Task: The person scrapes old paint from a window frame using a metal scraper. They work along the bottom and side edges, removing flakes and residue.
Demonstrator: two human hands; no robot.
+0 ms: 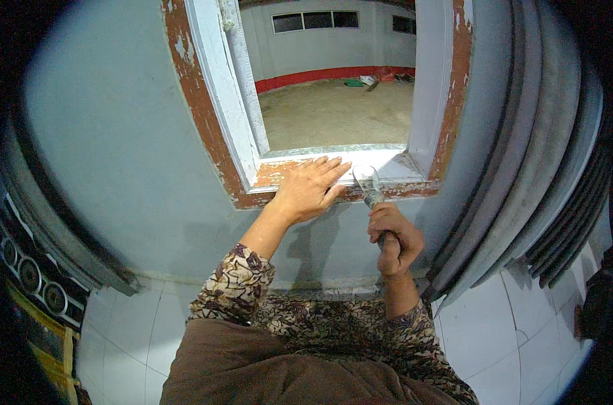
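Note:
A window frame (215,145) with flaking white and brown paint surrounds an opening in the grey wall. My left hand (308,190) rests palm down on its sill, fingers stretched out toward the right. The sill (393,171) is white on the right, with bare orange-brown patches beside my left hand. My right hand (395,236) is wrapped round the handle of a paint scraper (366,178). The scraper points up and away from me, its flat blade at the sill just right of my left fingertips. Whether the blade's edge touches the paint I cannot tell.
Long grey curtains (522,169) hang close on the right; another grey curtain (63,209) hangs at the left. Beyond the opening lies a room with a bare floor (333,115) and a red wall band. White tiles (478,331) cover the floor on my side.

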